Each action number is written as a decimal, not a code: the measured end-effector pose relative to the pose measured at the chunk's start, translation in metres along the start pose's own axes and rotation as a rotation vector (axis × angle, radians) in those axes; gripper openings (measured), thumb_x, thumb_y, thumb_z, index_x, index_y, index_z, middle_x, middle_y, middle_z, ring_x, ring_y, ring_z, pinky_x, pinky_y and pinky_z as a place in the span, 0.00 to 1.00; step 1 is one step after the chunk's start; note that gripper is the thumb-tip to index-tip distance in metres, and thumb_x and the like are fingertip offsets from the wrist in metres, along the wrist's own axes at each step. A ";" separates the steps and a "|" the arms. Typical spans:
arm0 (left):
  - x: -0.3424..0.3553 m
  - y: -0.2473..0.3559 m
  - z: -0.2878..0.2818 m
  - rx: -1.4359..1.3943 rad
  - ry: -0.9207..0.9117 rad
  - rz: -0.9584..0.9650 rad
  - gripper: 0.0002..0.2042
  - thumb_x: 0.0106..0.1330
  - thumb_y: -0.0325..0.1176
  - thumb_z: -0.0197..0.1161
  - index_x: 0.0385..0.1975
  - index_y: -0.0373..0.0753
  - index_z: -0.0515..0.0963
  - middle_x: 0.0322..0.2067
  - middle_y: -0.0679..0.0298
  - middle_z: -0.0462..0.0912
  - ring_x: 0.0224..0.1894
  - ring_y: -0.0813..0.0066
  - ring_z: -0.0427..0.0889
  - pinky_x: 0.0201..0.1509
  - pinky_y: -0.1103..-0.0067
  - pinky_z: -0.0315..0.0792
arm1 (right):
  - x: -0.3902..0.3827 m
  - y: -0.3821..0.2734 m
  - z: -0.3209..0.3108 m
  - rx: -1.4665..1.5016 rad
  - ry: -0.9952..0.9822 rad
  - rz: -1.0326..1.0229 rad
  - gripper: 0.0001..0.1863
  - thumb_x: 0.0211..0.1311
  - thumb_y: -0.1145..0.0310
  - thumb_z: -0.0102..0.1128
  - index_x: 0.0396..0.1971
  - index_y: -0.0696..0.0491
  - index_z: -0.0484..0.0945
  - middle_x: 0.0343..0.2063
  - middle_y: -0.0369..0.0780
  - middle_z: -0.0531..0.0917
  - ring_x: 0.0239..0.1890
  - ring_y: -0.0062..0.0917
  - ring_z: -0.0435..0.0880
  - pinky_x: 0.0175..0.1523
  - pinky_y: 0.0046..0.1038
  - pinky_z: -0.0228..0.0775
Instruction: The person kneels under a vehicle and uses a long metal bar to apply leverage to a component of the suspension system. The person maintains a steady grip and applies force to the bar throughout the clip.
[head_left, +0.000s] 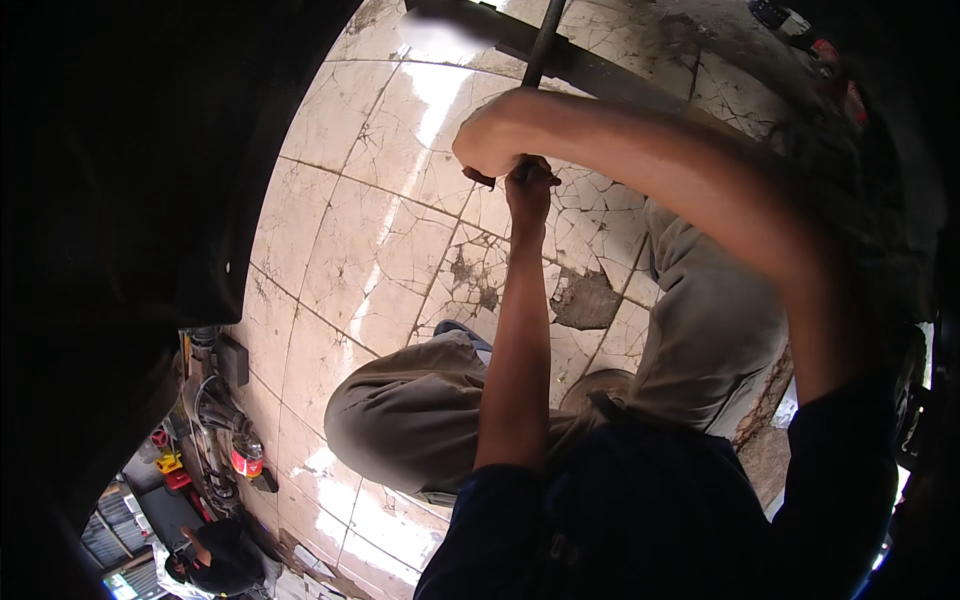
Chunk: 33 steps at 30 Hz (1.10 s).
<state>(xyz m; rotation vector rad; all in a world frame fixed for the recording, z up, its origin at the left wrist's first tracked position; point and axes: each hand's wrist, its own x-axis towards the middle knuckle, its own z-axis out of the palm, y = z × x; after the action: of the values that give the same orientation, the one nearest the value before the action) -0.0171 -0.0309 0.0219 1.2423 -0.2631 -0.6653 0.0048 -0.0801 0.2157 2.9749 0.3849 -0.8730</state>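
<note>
A dark metal rod [543, 45] comes down from the top edge to my two hands. My right hand [495, 135], its forearm reaching across from the right, is closed around the rod with the fingers curled under. Just below it my left hand [530, 190] is closed too, and a dark end, seemingly of the same rod, shows at its thumb. The stretch of rod between the hands is hidden behind my right wrist. Both hands are above cracked floor tiles [330, 230], in front of my bent knees.
A dark metal beam [590, 72] crosses the far floor behind the rod. A large black shape fills the left side. Greasy metal machine parts [210, 405] and a bottle with a red label [247, 460] stand lower left, near another person [225, 560]. One tile has a broken patch [585, 300].
</note>
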 end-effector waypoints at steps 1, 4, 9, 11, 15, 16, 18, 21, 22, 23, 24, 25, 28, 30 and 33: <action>0.002 -0.002 -0.001 0.044 -0.032 -0.005 0.07 0.57 0.25 0.42 0.24 0.35 0.70 0.21 0.65 0.70 0.23 0.78 0.73 0.32 0.79 0.73 | -0.005 0.001 -0.005 0.028 -0.010 -0.023 0.14 0.43 0.79 0.49 0.31 0.57 0.80 0.30 0.49 0.81 0.34 0.38 0.80 0.35 0.36 0.71; 0.000 -0.003 -0.002 0.035 -0.010 0.010 0.06 0.58 0.25 0.44 0.25 0.35 0.70 0.22 0.66 0.71 0.24 0.78 0.73 0.32 0.79 0.73 | 0.007 0.004 0.004 0.020 -0.004 -0.011 0.13 0.44 0.79 0.49 0.31 0.60 0.80 0.32 0.49 0.81 0.35 0.38 0.80 0.36 0.37 0.71; 0.006 -0.010 0.000 0.019 -0.040 0.033 0.06 0.60 0.30 0.50 0.28 0.35 0.72 0.23 0.66 0.73 0.25 0.80 0.74 0.32 0.80 0.73 | -0.005 -0.003 -0.001 0.010 -0.012 0.061 0.12 0.44 0.77 0.50 0.31 0.60 0.80 0.32 0.49 0.81 0.36 0.39 0.80 0.37 0.37 0.71; 0.007 -0.012 -0.006 0.036 -0.050 0.024 0.08 0.61 0.33 0.53 0.30 0.34 0.73 0.26 0.65 0.76 0.26 0.80 0.74 0.31 0.80 0.72 | 0.000 -0.002 -0.001 0.018 -0.011 0.020 0.13 0.45 0.77 0.50 0.31 0.61 0.80 0.32 0.50 0.81 0.36 0.39 0.80 0.38 0.37 0.71; 0.005 -0.007 -0.011 0.073 -0.020 -0.010 0.07 0.61 0.32 0.52 0.29 0.35 0.73 0.24 0.66 0.74 0.26 0.81 0.73 0.31 0.81 0.71 | 0.009 -0.002 0.005 0.024 -0.005 0.084 0.12 0.45 0.77 0.50 0.30 0.59 0.80 0.32 0.49 0.81 0.37 0.38 0.80 0.38 0.36 0.71; 0.005 -0.008 -0.010 0.060 -0.017 0.003 0.07 0.61 0.32 0.52 0.30 0.35 0.73 0.24 0.66 0.74 0.25 0.81 0.74 0.31 0.81 0.71 | 0.007 -0.008 0.002 -0.001 -0.033 0.090 0.13 0.45 0.77 0.50 0.31 0.59 0.80 0.33 0.49 0.81 0.37 0.38 0.80 0.38 0.35 0.71; 0.006 -0.010 -0.007 0.036 -0.006 0.029 0.07 0.61 0.32 0.52 0.30 0.35 0.74 0.24 0.66 0.75 0.25 0.81 0.74 0.31 0.80 0.71 | -0.001 -0.005 -0.008 0.054 -0.044 0.021 0.13 0.46 0.77 0.50 0.32 0.58 0.80 0.34 0.49 0.81 0.38 0.38 0.80 0.39 0.36 0.71; 0.006 -0.010 -0.002 0.024 -0.016 -0.007 0.07 0.61 0.31 0.53 0.32 0.35 0.75 0.24 0.66 0.76 0.25 0.80 0.76 0.31 0.81 0.72 | 0.006 0.005 0.008 0.059 -0.035 0.071 0.14 0.46 0.76 0.51 0.34 0.57 0.80 0.35 0.48 0.81 0.39 0.38 0.79 0.40 0.36 0.72; 0.005 -0.010 -0.005 0.015 0.003 -0.011 0.07 0.61 0.31 0.53 0.32 0.34 0.75 0.24 0.66 0.76 0.26 0.80 0.76 0.32 0.81 0.72 | 0.006 0.000 0.007 0.039 -0.026 0.097 0.14 0.46 0.76 0.51 0.34 0.57 0.80 0.36 0.48 0.81 0.39 0.38 0.79 0.40 0.37 0.72; 0.005 -0.010 -0.008 0.071 -0.002 -0.020 0.08 0.62 0.32 0.52 0.33 0.33 0.74 0.25 0.65 0.77 0.26 0.80 0.76 0.32 0.81 0.72 | 0.005 -0.005 0.006 0.043 -0.034 0.117 0.14 0.47 0.76 0.51 0.34 0.55 0.80 0.37 0.48 0.80 0.40 0.38 0.79 0.40 0.36 0.71; 0.006 -0.011 -0.009 0.079 -0.007 0.001 0.09 0.63 0.33 0.52 0.33 0.33 0.74 0.26 0.65 0.77 0.26 0.80 0.76 0.32 0.81 0.72 | 0.004 -0.008 0.004 0.022 -0.043 0.103 0.14 0.47 0.76 0.51 0.34 0.55 0.80 0.37 0.48 0.80 0.40 0.38 0.79 0.41 0.36 0.71; 0.008 -0.012 -0.009 0.088 -0.011 0.023 0.10 0.64 0.34 0.52 0.33 0.33 0.74 0.26 0.65 0.77 0.26 0.80 0.76 0.33 0.81 0.73 | 0.004 -0.010 0.001 0.001 -0.052 0.088 0.14 0.47 0.76 0.51 0.35 0.55 0.80 0.37 0.48 0.80 0.40 0.38 0.79 0.41 0.36 0.71; 0.008 -0.014 -0.009 0.106 -0.044 0.027 0.13 0.66 0.37 0.51 0.34 0.32 0.74 0.27 0.64 0.78 0.27 0.79 0.77 0.33 0.81 0.73 | 0.000 -0.003 0.003 0.049 -0.030 0.064 0.14 0.47 0.77 0.50 0.35 0.58 0.80 0.37 0.49 0.80 0.40 0.39 0.79 0.41 0.37 0.71; 0.010 -0.012 -0.007 0.118 -0.041 0.010 0.13 0.66 0.38 0.51 0.34 0.32 0.74 0.27 0.63 0.78 0.27 0.79 0.77 0.34 0.80 0.73 | 0.001 0.001 0.007 0.064 -0.034 0.129 0.14 0.47 0.78 0.50 0.35 0.58 0.80 0.36 0.50 0.80 0.39 0.39 0.79 0.41 0.36 0.71; 0.001 0.000 -0.001 0.074 0.044 -0.039 0.04 0.59 0.26 0.50 0.28 0.33 0.70 0.24 0.63 0.72 0.24 0.77 0.75 0.29 0.80 0.75 | -0.007 -0.008 0.001 0.048 -0.056 0.106 0.14 0.47 0.78 0.50 0.34 0.59 0.80 0.36 0.49 0.80 0.39 0.39 0.79 0.41 0.36 0.72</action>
<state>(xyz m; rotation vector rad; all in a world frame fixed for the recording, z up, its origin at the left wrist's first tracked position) -0.0160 -0.0306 0.0212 1.3339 -0.2295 -0.6660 -0.0030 -0.0736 0.2193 2.9745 0.2052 -0.9648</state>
